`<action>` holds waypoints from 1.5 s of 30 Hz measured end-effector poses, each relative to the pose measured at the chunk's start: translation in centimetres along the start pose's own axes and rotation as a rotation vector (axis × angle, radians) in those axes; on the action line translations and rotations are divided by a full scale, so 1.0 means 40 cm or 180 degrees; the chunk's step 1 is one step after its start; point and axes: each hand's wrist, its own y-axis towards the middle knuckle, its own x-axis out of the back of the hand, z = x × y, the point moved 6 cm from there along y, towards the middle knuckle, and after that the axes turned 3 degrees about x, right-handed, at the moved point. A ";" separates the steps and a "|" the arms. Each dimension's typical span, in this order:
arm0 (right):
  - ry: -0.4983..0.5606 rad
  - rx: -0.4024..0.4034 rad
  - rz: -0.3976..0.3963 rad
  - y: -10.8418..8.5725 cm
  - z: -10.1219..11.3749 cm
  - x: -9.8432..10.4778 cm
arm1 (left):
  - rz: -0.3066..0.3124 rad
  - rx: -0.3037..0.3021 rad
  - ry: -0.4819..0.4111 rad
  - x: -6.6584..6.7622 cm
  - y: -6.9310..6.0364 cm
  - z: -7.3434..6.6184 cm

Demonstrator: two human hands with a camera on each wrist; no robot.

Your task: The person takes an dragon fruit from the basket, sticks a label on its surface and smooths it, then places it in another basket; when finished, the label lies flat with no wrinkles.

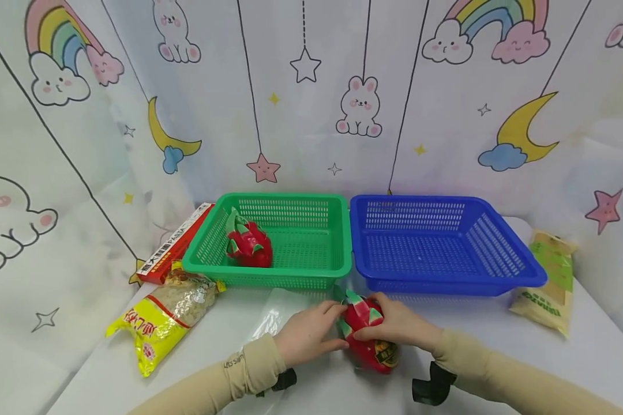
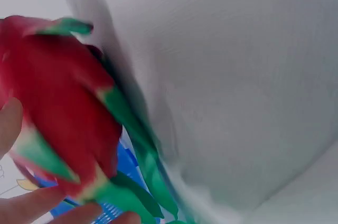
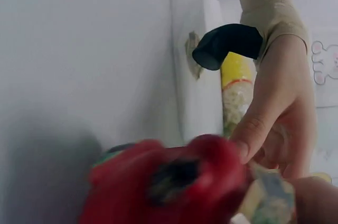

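A red dragon fruit (image 1: 364, 350) with green-tipped scales and a dark round label is between my hands, in front of the two baskets. My right hand (image 1: 406, 324) grips it from the right, thumb across its front. From the left, my left hand (image 1: 308, 335) holds it near its leafy end with thumb and fingers. In the left wrist view the fruit (image 2: 58, 86) fills the left side, fingertips beside its scales. The right wrist view shows its blurred red end (image 3: 158, 197) and the left thumb against it. Another dragon fruit (image 1: 251, 245) lies in the green basket (image 1: 267, 270).
A blue basket (image 1: 446, 286) stands right of the green one. At left lie a yellow bag of pale dried food (image 1: 171, 314) and a red box (image 1: 179, 242). Clear plastic (image 1: 277, 311) lies near my left hand. A green-and-tan packet (image 1: 550, 282) lies at right.
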 end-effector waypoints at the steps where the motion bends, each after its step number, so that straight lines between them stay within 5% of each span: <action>1: -0.0028 0.0047 0.0039 -0.003 0.000 0.003 | 0.0002 -0.0012 0.0004 0.002 -0.001 0.001; 9: -0.0116 0.0411 0.0231 -0.068 0.024 0.046 | 0.0079 -0.0048 0.0023 0.023 -0.003 0.035; 17: -0.0278 0.0361 -0.0067 -0.123 0.065 0.144 | -0.0074 -0.0223 -0.0014 0.093 0.016 0.043; 23: -0.0246 0.0243 -0.0027 -0.130 0.069 0.202 | -0.0243 -0.0461 0.0016 0.125 0.045 0.010; 29: -0.0293 0.0174 0.0008 -0.141 0.074 0.242 | -0.0393 -0.0592 0.0146 0.133 0.074 -0.013; 34: -0.0472 0.0268 -0.0256 -0.147 0.093 0.300 | -0.0458 -0.0563 0.0274 0.134 0.101 -0.015; 40: -0.0652 0.0248 -0.0657 -0.108 0.100 0.357 | -0.0652 -0.0752 0.0797 0.124 0.150 -0.048; 45: -0.0559 0.0084 -0.0745 -0.061 0.080 0.376 | -0.0591 -0.0768 0.1018 0.103 0.189 -0.064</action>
